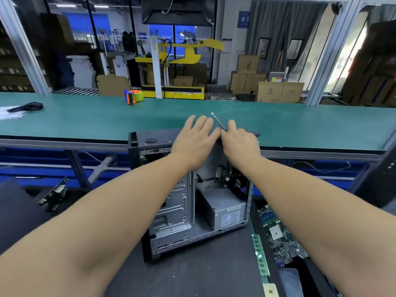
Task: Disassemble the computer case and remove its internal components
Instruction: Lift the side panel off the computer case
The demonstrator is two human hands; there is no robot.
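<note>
Left hand (194, 139): lying flat with fingers straight and spread on the far top edge of the computer case (192, 194), gripping nothing; I judge it is steadying the case.
Right hand (240, 140): resting just beside the left one on the same top edge, fingers curling round a screwdriver (218, 122) whose shaft is pointing away over the green surface (85, 121); likely keeping the tool ready while both hands are bracing or shifting the case.
Computer case: standing on the dark surface (192, 275) in front of the person, its open side facing the camera, its far top meeting the near edge of the green surface.
Inside: the drive cage (171, 211) is sitting left, the power supply (225, 209) low right, a fan (237, 182) above it, so components are waiting to come out.
Right edge: a motherboard (280, 236) and a memory stick (260, 256) are lying just beside the case, narrowing room there.
Open room: bare dark surface is lying near the front edge, and the green surface beyond is offering wide space; a tape dispenser (134, 96) is sitting well apart at its far edge.
</note>
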